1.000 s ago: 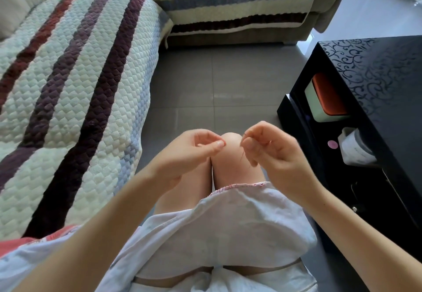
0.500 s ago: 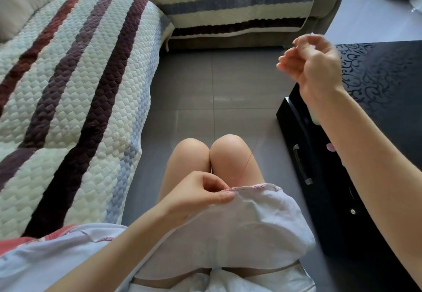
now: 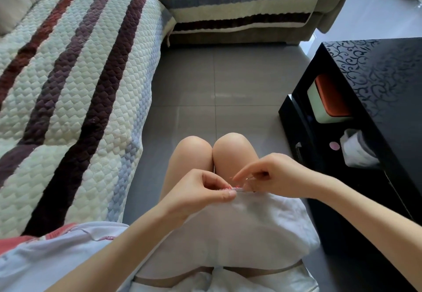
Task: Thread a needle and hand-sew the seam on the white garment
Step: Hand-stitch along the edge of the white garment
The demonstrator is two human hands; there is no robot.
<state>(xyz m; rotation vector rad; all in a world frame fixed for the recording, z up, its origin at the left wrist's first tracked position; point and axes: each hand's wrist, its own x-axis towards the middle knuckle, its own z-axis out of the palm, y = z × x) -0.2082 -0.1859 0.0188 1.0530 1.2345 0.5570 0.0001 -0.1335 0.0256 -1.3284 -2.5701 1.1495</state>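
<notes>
1. L hand point(image 3: 201, 192): forearm comes in from lower left across the lap, back of hand up, wrist slightly bent. Thumb + index pinch the pink-stitched hem point(image 3: 237, 190) of the white garment point(image 3: 239, 230). Other fingers are curled under, partly hidden behind the cloth.
2. R hand point(image 3: 277, 177): forearm enters from lower right, passing in front of the black table point(image 3: 376, 74). The hand sits level w/ the L hand and just beside it, fingertips nearly meeting at the hem.
3. R index is stretched out straight, pointing left toward the L hand, just above the hem. Thumb + remaining fingers are curled in tight, closing on the needle point(image 3: 249, 178), which shows as a thin glint under the index. Most of the shaft is hidden and the tip can't be made out.
4. Thread point(image 3: 231, 185): a short pinkish bit btwn the two hands at the hem, too fine to follow further.
5. Garment lies draped over both thighs, hem edge toward the knees point(image 3: 212, 152) and stopping short of them, w/ the cloth bunched near the waist.
6. More white cloth w/ red-pink trim point(image 3: 57, 243) at lower left by the sofa edge; can't tell if it's the same piece.
7. Knees are bare and pressed together, above the grey tile floor point(image 3: 217, 86).
8. Quilted striped sofa cover point(image 3: 80, 86) fills the left + top.
9. Table's open shelf holds a pale box w/ orange lid point(image 3: 328, 99), a white roll-like item point(image 3: 356, 152) + a small pink round dot point(image 3: 334, 146).
</notes>
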